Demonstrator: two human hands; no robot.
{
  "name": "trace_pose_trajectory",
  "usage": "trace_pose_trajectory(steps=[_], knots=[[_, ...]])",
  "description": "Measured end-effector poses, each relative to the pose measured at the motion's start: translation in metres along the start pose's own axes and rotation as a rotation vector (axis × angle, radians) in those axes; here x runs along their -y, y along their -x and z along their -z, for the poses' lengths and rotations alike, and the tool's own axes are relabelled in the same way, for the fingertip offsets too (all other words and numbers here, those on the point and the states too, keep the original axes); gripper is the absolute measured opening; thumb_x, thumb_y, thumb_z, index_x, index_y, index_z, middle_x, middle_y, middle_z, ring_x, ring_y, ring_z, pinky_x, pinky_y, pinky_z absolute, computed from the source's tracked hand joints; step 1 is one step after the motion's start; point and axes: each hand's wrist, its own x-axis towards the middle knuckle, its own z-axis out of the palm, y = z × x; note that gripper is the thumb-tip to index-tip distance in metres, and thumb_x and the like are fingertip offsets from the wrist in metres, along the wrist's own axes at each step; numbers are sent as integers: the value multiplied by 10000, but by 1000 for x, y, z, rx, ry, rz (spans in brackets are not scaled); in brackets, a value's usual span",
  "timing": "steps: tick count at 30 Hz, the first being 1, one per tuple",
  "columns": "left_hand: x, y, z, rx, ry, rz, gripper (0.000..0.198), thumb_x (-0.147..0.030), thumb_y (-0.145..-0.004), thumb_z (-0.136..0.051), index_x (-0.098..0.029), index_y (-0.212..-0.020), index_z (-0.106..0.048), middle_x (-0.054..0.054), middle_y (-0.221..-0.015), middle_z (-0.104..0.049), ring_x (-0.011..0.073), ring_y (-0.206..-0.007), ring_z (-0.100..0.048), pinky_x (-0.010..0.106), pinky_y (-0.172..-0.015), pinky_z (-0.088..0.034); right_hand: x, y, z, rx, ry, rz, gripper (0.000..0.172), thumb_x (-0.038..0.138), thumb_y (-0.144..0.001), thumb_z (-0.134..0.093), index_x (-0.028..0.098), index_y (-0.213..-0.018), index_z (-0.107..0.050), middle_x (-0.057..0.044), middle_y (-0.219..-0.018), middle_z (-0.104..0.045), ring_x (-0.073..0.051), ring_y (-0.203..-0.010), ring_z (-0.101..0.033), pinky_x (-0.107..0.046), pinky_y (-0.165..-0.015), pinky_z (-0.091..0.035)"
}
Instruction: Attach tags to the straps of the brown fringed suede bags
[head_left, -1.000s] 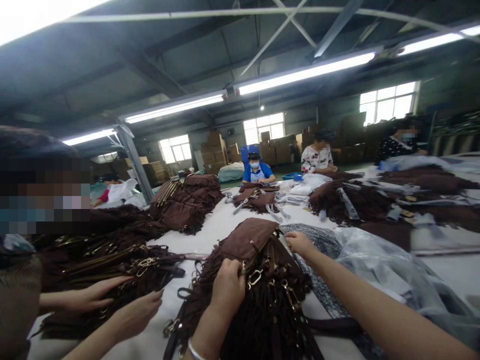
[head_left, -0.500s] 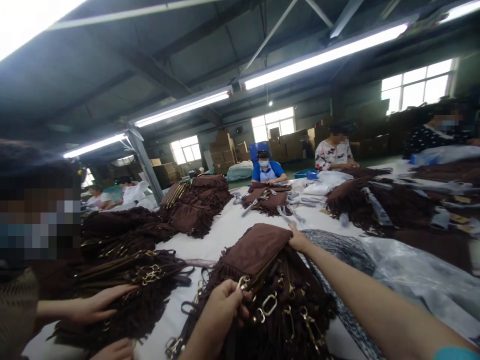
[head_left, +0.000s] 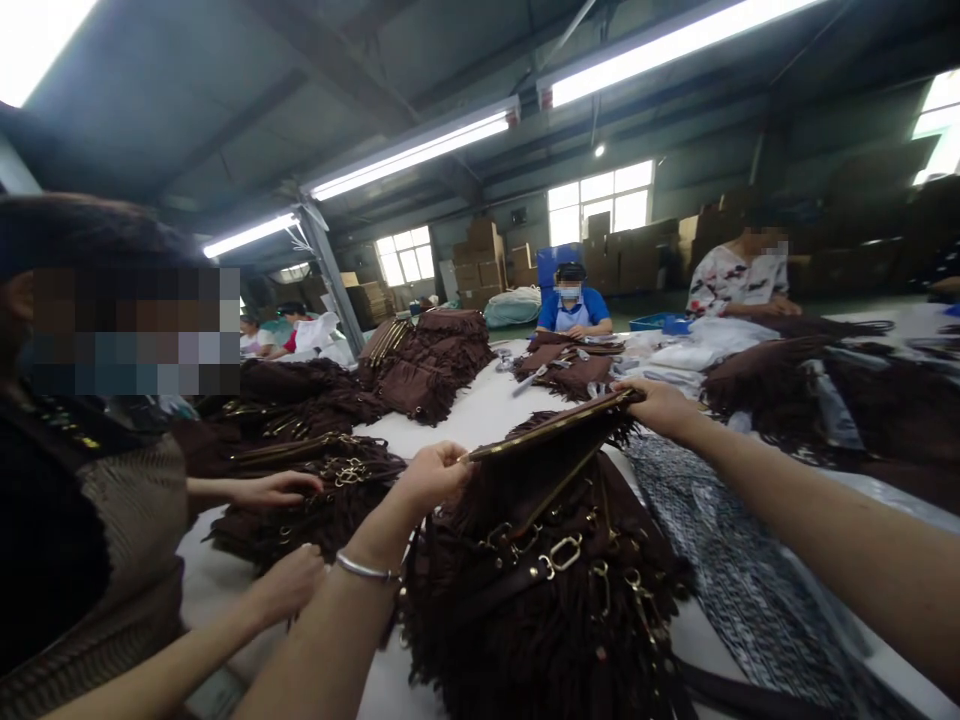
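Observation:
My left hand, with a silver bangle on its wrist, pinches the left end of a brown fringed bag. At the opposite corner, my right hand grips the same bag. It is lifted and tilted, with its zipper edge stretched between my hands. Beneath it lies a pile of brown fringed bags with gold clasps and rings, among them an oval gold ring. My fingertips are partly hidden by the bag's edge.
A co-worker stands at left, hands over another bag pile. Grey knit fabric and clear plastic lie at right. Further bag stacks stand behind. Across the table sit a person in blue and one in a floral top.
The bag, lying flatter on the pile before, is now raised and tilted. My left hand has moved from a gold clasp to the bag's left end. The view has turned left.

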Motion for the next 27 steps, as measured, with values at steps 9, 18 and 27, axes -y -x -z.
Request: trace_pose_trajectory(steps=[9, 18, 27], knots=[[26, 37, -30, 293, -341, -79, 188, -258, -580, -698, -176, -749, -681, -24, -669, -648, 147, -613, -556, 235, -569, -387, 8, 11, 2, 128, 9, -88, 571, 139, -637, -565, 143, -1198, -675, -72, -871, -752, -205, -713, -652, -265, -634, -485], [5, 25, -17, 196, -517, -145, 226, -313, -774, -516, -158, -648, -622, -19, -578, -552, 132, -581, -482, 227, -549, -320, 14, 4, 31, 276, -39, -64, 401, 137, -690, -515, 171, -1026, -731, -13, -733, -718, -161, -667, -621, -235, -618, -456], [7, 26, 7, 104, -677, -143, 212, -261, -801, -474, -189, -647, -599, 33, -680, -648, 185, -683, -558, 261, -657, -387, 5, 35, 9, 415, -230, -137, 485, 155, -513, -732, 207, -995, -733, -39, -786, -734, -236, -796, -659, -310, -755, -494]])
